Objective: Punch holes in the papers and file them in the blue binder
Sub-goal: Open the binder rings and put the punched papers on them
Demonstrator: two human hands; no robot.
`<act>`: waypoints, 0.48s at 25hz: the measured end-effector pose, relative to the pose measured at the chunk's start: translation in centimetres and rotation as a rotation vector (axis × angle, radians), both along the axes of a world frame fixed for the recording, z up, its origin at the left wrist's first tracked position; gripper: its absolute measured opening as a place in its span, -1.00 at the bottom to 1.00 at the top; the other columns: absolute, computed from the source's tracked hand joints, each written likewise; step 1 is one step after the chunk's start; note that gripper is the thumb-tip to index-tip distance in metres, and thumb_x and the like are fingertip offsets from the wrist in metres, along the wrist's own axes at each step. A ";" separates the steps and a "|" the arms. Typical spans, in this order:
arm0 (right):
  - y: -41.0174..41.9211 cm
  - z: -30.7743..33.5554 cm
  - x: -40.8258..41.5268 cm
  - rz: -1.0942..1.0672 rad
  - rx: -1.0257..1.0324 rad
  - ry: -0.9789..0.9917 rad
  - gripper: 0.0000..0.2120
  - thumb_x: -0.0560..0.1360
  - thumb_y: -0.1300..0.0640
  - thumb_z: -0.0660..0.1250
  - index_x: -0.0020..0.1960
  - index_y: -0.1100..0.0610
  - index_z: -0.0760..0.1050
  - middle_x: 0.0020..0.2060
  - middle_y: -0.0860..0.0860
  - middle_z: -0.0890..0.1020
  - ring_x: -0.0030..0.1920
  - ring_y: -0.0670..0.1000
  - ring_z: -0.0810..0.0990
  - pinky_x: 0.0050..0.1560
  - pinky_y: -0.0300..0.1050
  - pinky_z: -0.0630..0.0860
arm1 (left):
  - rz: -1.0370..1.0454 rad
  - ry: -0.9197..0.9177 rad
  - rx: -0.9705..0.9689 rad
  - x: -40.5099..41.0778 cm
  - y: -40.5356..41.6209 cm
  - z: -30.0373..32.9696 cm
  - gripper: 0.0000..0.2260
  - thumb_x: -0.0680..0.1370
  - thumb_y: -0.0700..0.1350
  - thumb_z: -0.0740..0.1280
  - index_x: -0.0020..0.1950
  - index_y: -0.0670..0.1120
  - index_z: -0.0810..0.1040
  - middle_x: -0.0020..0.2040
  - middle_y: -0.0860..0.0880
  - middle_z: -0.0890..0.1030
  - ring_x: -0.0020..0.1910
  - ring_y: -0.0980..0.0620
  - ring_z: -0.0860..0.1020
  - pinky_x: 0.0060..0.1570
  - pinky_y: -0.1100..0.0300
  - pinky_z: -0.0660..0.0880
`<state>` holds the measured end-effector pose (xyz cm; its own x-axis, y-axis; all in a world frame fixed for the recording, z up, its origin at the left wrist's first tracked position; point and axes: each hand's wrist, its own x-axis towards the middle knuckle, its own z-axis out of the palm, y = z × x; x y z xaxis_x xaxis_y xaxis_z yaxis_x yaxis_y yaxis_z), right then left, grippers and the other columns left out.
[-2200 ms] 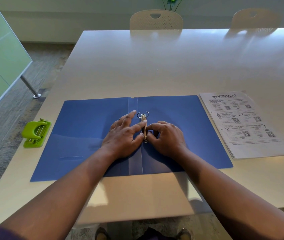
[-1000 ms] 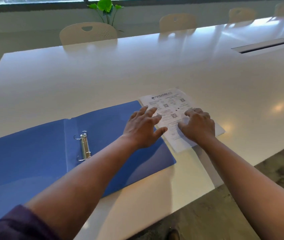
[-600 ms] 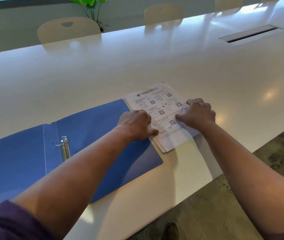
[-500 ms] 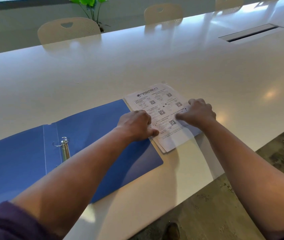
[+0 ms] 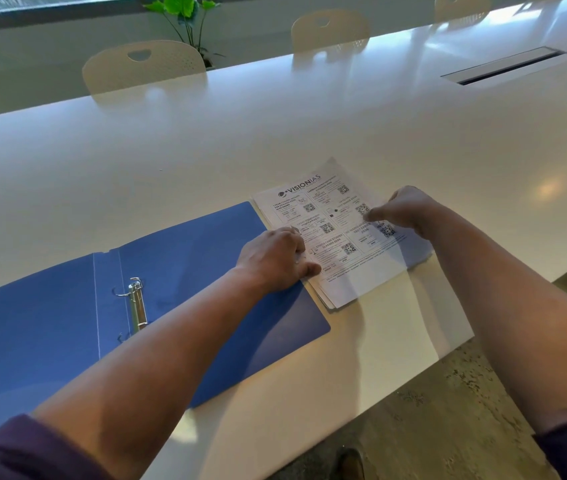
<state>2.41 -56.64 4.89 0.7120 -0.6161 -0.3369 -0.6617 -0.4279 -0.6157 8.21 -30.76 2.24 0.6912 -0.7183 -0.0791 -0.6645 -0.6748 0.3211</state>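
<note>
— So where do the papers sit against the hands?

— Right under both. I see the stack lying flat on the white table, just beside the right edge of the open blue binder. The left hand has its fingers curled at the stack's left edge, the thumb lying along the near part of that edge, and the heel of the hand rests on the binder's right flap. I cannot tell if it has actually pinched a sheet.

— And the right?

— The right hand is over the stack's right side, fingers bent, the fingertips down on the top sheet near the printed squares. Whether it grips the edge I cannot tell either; its own bulk hides that side.

— The binder rings?

— The metal rings stand on the spine, well apart from both hands, the upper one looks sprung apart.
</note>
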 end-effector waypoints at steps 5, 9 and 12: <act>0.6 0.9 0.1 0.040 -0.019 -0.013 -0.76 0.41 0.27 0.53 0.01 0.31 0.55 -0.07 0.18 0.60 -0.16 0.11 0.53 -0.10 -0.09 0.43 | 0.006 0.006 -0.011 -0.1 0.1 0.0 -0.58 0.47 0.31 0.43 0.10 0.01 0.63 0.32 0.08 0.55 0.20 0.02 0.53 0.01 0.06 0.54; -0.3 1.0 0.1 0.016 0.009 0.022 -0.68 0.46 0.21 0.49 0.14 0.37 0.58 -0.06 0.23 0.62 -0.17 0.11 0.49 -0.19 -0.10 0.39 | 0.016 0.003 -0.044 -0.3 0.3 0.0 -0.60 0.47 0.30 0.44 0.04 -0.02 0.63 0.31 0.05 0.57 0.20 0.00 0.55 0.02 0.02 0.56; 0.1 0.8 0.0 0.045 0.033 0.060 -0.67 0.48 0.13 0.51 0.14 0.31 0.57 -0.02 0.16 0.59 -0.13 0.11 0.51 -0.23 -0.14 0.39 | 0.022 -0.001 -0.045 -0.4 0.3 -0.1 -0.59 0.47 0.30 0.44 0.06 -0.02 0.64 0.33 0.03 0.57 0.20 -0.01 0.55 0.04 0.01 0.57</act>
<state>2.36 -56.58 5.65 0.7167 -0.5714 -0.3998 -0.6784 -0.4382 -0.5897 7.81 -30.42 2.16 0.7070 -0.7057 -0.0463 -0.6499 -0.6741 0.3511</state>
